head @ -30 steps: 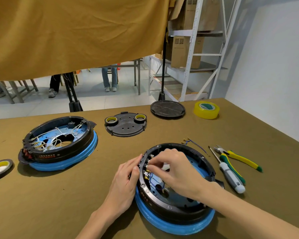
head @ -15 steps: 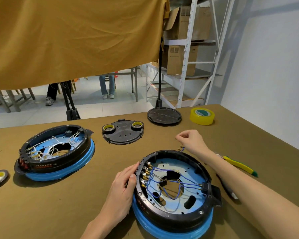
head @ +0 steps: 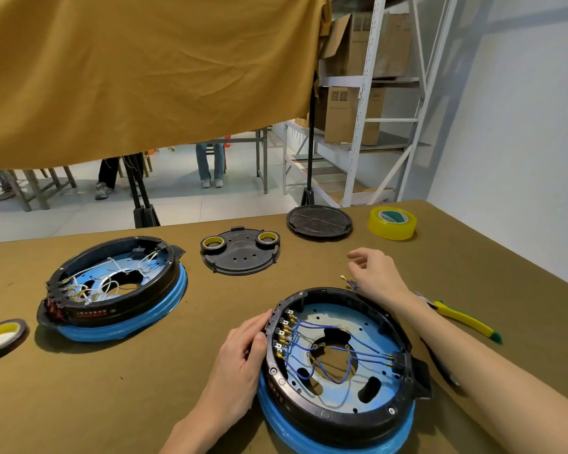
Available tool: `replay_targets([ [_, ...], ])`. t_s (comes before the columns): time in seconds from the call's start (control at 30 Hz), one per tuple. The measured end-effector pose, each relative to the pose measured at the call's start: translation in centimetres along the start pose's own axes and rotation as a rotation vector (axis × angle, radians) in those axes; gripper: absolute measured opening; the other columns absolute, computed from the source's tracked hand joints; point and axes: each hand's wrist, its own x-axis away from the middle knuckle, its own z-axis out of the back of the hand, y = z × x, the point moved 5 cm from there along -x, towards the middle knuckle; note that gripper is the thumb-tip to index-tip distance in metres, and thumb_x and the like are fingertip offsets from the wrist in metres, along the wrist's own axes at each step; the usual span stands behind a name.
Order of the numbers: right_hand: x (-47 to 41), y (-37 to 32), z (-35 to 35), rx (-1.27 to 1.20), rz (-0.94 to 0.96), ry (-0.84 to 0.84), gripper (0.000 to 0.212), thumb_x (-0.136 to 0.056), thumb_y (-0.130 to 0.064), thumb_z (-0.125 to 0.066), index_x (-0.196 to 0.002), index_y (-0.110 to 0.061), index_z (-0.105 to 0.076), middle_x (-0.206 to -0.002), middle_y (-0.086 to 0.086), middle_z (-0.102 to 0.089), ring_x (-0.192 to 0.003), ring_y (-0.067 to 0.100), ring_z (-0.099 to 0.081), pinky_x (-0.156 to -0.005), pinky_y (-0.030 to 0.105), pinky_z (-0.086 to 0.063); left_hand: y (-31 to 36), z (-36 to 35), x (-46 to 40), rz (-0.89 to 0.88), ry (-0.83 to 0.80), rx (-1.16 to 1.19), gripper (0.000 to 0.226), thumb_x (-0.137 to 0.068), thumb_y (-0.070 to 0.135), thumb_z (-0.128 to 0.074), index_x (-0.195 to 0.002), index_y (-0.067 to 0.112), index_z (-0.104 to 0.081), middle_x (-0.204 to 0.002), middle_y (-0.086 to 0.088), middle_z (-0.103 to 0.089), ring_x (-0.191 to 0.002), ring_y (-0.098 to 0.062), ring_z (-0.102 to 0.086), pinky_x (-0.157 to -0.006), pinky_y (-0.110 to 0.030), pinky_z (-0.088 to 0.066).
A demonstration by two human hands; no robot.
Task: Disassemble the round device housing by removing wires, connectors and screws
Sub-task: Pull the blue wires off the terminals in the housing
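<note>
The round black housing (head: 312, 411) on a blue ring lies in front of me, open side up. Blue wires (head: 325, 335) run inside it from a row of brass connectors (head: 284, 332) at its left rim to a plug on the right. My left hand (head: 243, 348) presses flat against the left rim by the connectors. My right hand (head: 376, 273) hovers beyond the housing's far rim with relaxed fingers and holds nothing. Loose removed wires (head: 350, 282) with brass terminals lie on the table just left of that hand.
A second housing (head: 112, 309) with white wires sits at the left. A black cover plate (head: 240, 255) carrying two tape rolls and a round black lid (head: 318, 221) lie farther back. Yellow tape (head: 392, 222), yellow-handled pliers (head: 463, 322) and a screwdriver are to the right, another tape roll (head: 0, 334) far left.
My right hand left the connectors inside the housing, carried a removed wire past the far rim, let it go on the table and now hangs open over it. The left hand stayed put.
</note>
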Motion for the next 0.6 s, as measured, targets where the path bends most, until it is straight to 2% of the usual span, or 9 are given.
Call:
replay_targets([
  [0.1, 1.8, -2.1, 1.0, -0.041, 0.093, 0.000, 0.021, -0.101, -0.017, -0.058, -0.113, -0.017, -0.074, -0.103, -0.002, -0.072, -0.090, 0.006, -0.063, -0.081, 0.023, -0.049, 0.1, 0.0, 0.0, -0.009, 0.004, 0.010, 0.076, -0.088, 0.080, -0.022, -0.149, 0.041, -0.045, -0.138, 0.043, -0.046, -0.132, 0.018, -0.036, -0.105, -0.018, -0.032],
  [0.2, 5.0, -4.7, 0.3, -0.062, 0.229, -0.112, 0.016, -0.098, -0.018, -0.063, -0.105, -0.021, -0.077, -0.101, -0.010, -0.071, -0.093, -0.004, -0.061, -0.083, 0.012, -0.048, 0.3, 0.1, 0.1, -0.011, 0.009, 0.004, 0.067, -0.087, 0.084, -0.020, -0.141, 0.052, -0.044, -0.132, 0.050, -0.046, -0.130, 0.018, -0.037, -0.103, -0.016, -0.032],
  [0.3, 8.5, -6.3, -1.0, -0.007, 0.314, -0.112, 0.013, -0.096, -0.021, -0.064, -0.103, -0.026, -0.075, -0.105, -0.011, -0.061, -0.102, 0.006, -0.053, -0.093, 0.023, -0.042, 0.4, 0.2, 0.2, -0.007, 0.013, -0.007, 0.059, -0.088, 0.085, -0.019, -0.134, 0.059, -0.043, -0.131, 0.050, -0.046, -0.128, 0.018, -0.039, -0.100, -0.016, -0.033],
  [0.37, 10.3, -7.4, -1.6, 0.004, 0.376, -0.073, 0.012, -0.096, -0.022, -0.064, -0.102, -0.025, -0.074, -0.102, -0.011, -0.058, -0.102, 0.008, -0.050, -0.093, 0.025, -0.040, 0.4, 0.1, 0.2, -0.006, 0.010, -0.009, 0.054, -0.089, 0.082, -0.021, -0.133, 0.060, -0.044, -0.132, 0.048, -0.047, -0.129, 0.017, -0.040, -0.100, -0.017, -0.034],
  [0.47, 11.6, -8.6, -3.0, 0.023, 0.431, -0.176, 0.014, -0.096, -0.026, -0.061, -0.102, -0.023, -0.074, -0.098, -0.011, -0.060, -0.095, 0.006, -0.053, -0.088, 0.029, -0.046, 0.3, 0.1, 0.2, -0.013, 0.011, -0.005, 0.055, -0.093, 0.077, -0.023, -0.137, 0.056, -0.047, -0.132, 0.045, -0.050, -0.130, 0.013, -0.042, -0.102, -0.019, -0.035],
  [0.6, 11.8, -9.0, -3.6, 0.044, 0.445, -0.222, 0.021, -0.098, -0.040, -0.060, -0.103, -0.023, -0.073, -0.100, -0.009, -0.057, -0.098, 0.008, -0.049, -0.090, 0.026, -0.039, 0.2, 0.1, 0.1, -0.023, 0.013, 0.001, 0.059, -0.094, 0.076, -0.024, -0.140, 0.050, -0.049, -0.133, 0.041, -0.053, -0.131, 0.010, -0.044, -0.105, -0.023, -0.037],
])
